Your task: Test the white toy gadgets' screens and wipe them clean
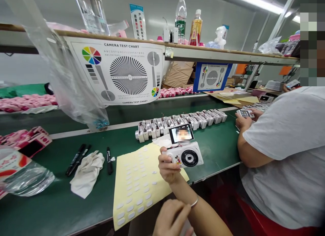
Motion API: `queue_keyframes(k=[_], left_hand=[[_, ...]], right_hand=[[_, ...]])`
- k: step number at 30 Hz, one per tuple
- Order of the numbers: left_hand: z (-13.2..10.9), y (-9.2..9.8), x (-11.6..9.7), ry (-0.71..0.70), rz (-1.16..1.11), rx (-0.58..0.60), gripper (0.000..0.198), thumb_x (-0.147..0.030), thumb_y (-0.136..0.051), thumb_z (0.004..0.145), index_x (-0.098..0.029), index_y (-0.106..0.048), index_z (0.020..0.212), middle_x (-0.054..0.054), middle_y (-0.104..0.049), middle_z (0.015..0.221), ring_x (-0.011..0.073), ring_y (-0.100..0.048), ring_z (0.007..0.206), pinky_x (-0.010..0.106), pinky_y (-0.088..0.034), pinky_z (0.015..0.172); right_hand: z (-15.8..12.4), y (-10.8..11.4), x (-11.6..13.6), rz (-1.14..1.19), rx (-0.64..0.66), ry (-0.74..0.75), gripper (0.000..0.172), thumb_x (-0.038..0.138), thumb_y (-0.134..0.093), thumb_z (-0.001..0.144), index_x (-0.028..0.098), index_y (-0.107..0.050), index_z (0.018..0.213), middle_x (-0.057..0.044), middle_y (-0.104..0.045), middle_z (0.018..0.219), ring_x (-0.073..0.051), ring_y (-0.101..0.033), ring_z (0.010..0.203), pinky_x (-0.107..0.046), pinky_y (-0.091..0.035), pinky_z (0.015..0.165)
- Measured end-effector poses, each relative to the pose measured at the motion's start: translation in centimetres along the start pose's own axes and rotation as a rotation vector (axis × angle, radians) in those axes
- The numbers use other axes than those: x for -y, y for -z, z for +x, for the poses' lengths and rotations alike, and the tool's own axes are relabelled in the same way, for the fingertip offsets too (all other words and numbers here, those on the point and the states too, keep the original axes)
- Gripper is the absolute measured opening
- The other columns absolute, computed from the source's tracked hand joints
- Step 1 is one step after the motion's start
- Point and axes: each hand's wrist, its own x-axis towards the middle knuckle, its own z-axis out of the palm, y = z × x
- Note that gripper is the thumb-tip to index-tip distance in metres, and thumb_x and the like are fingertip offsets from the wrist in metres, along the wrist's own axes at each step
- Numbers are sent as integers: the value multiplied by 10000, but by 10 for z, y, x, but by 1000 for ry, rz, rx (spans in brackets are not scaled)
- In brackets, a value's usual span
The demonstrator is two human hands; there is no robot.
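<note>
White camera point(186, 156) | right hand point(169, 166) clamped round it | left hand point(172, 216): grip unclear | bottle point(196, 28): amber-filled

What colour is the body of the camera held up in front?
The camera body is white, with a small cartoon mouse print; the head view shows it best.

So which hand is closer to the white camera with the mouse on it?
Right: the right hand holds the white camera. The left hand is lower in the picture, apart from it.

My compact camera point(186, 155) looks like smooth, kinda glossy plastic, and the sticker sheet point(120, 187) is just matt paper.
</note>
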Motion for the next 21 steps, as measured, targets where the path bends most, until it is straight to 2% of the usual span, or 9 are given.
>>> queue_keyframes(k=[3, 5, 7, 9, 11, 14, 18, 21], left_hand=[[4, 29, 15, 259, 12, -44, 255, -277, -498, 844, -170, -586, 1058, 84, -619, 923, 177, -596, 855, 250, -498, 742], [5, 45, 23, 463, -43, -151, 288, -292, -511, 833, -194, -576, 1095, 75, -599, 1029, 187, -562, 971, 252, -461, 832], [10, 58, 32, 626, -206, -332, 334, -349, -470, 846, -196, -559, 1130, 75, -578, 1106, 211, -525, 1055, 284, -424, 902], [19, 69, 42, 738, -454, -491, 422, -453, -436, 839, -195, -536, 1157, 85, -560, 1166, 246, -524, 1078, 343, -423, 918], [29, 76, 50, 865, -663, -562, 522, -556, -435, 801, -204, -507, 1181, 92, -520, 1242, 275, -512, 1111, 389, -418, 930], [37, 79, 60, 1062, -871, -571, 640, -641, -403, 770, -198, -446, 1229, 114, -447, 1328, 299, -454, 1186, 444, -362, 991], [35, 69, 64, 1223, -933, -574, 645, -638, -440, 760, -202, -427, 1235, 102, -387, 1379, 282, -371, 1257, 432, -302, 1045], [34, 59, 60, 1264, -1001, -566, 644, -632, -442, 768, -205, -418, 1250, 103, -399, 1371, 285, -378, 1252, 427, -351, 1009]], right_hand=[[-10, 0, 9, -105, 9, -101, 281, 474, -425, 815, 200, -475, 856, 121, -280, 540, 45, 32, 292, -48, 90, 245], [-18, -1, 20, -183, 16, -167, 294, 466, -516, 760, 187, -489, 847, 99, -360, 552, 36, -93, 275, -54, 2, 218], [-26, -3, 31, -265, 12, -197, 302, 445, -574, 732, 172, -507, 843, 57, -452, 592, 5, -281, 304, -73, -172, 222], [-35, -6, 42, -344, -8, -179, 274, 410, -591, 749, 166, -525, 854, 33, -503, 626, -33, -431, 393, -101, -331, 297], [-45, -9, 50, -432, -27, -164, 240, 377, -582, 780, 172, -532, 892, 31, -521, 618, -68, -497, 440, -133, -394, 343], [-61, -15, 54, -672, -70, -126, 249, 407, -554, 803, 193, -518, 925, 44, -509, 576, -106, -507, 423, -174, -392, 320], [-80, -27, 49, -1094, -138, 57, 312, 488, -471, 834, 201, -530, 941, 28, -496, 632, -101, -489, 487, -191, -421, 400], [-89, -36, 41, -1136, -131, 70, 347, 516, -406, 853, 214, -527, 971, -20, -560, 774, -132, -536, 577, -222, -454, 446]])
